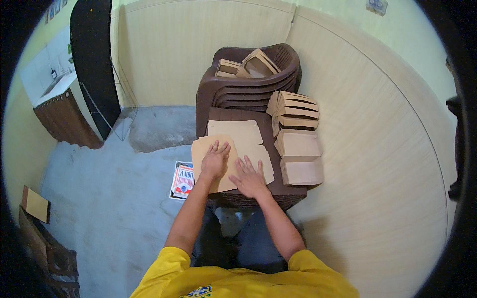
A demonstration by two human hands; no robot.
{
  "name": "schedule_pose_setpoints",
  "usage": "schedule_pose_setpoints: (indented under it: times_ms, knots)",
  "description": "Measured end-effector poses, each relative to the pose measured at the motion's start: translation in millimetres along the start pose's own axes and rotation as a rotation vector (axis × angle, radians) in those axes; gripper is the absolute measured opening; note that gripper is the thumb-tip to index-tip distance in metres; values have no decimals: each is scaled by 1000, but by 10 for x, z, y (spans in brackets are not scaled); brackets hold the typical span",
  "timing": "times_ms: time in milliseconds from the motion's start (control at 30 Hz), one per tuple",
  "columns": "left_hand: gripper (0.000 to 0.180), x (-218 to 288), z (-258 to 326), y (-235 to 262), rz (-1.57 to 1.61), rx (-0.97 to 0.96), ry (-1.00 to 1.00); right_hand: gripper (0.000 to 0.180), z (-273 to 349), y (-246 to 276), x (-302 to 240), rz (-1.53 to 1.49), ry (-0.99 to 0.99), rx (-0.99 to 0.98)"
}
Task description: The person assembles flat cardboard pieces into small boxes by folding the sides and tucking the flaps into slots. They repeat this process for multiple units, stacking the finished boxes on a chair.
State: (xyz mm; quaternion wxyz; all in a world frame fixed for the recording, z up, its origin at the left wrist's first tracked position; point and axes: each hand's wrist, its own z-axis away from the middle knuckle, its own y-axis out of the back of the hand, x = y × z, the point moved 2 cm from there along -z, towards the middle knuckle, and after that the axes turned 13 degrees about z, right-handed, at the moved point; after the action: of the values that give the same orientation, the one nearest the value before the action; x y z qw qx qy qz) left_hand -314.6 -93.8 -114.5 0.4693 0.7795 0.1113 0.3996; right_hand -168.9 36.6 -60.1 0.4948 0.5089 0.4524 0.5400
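On the brown stool top (290,191) | left hand (214,163) flat, fingers spread, pressing a tan paper sheet (206,149) overhanging the left edge | right hand (250,178) open, palm down just beside | folded paper bags (300,159) crowd the right edge | bare floor (124,198) left.

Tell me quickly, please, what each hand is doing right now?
Left hand: open, pressed flat on the brown paper sheet, holding nothing.
Right hand: open, fingers spread flat on the paper stack, holding nothing.

Matt brown paper sheets (233,144) on a glossy dark-brown plastic table (278,191)
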Motion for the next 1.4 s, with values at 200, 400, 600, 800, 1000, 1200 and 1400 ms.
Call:
schedule_pose_setpoints:
  times_ms: [200,400,600,800,1000,1200,1400]
  knots:
    - [55,4,16,62,49,11,-35,97,-1170,337,133,-103,-20,-162]
    - [56,107,60,81,63,77,-23,96,-970,136,181,-309,20,-81]
    - [58,127,206,282,84,437,87,123,57,-220,210,-326,113,102]
    - [56,-376,780,483,577,646,760,128,238,-99,247,-256,165,93]
    - [42,-33,748,798,1314,663,500,80,118,-312,427,-927,122,151]
    - [53,461,783,1064,616,278,-19,48,-224,-405,832,-1833,-239,141]
    - [78,521,1010,753,113,-199,208,57,-332,-39,1025,-516,-405,613]
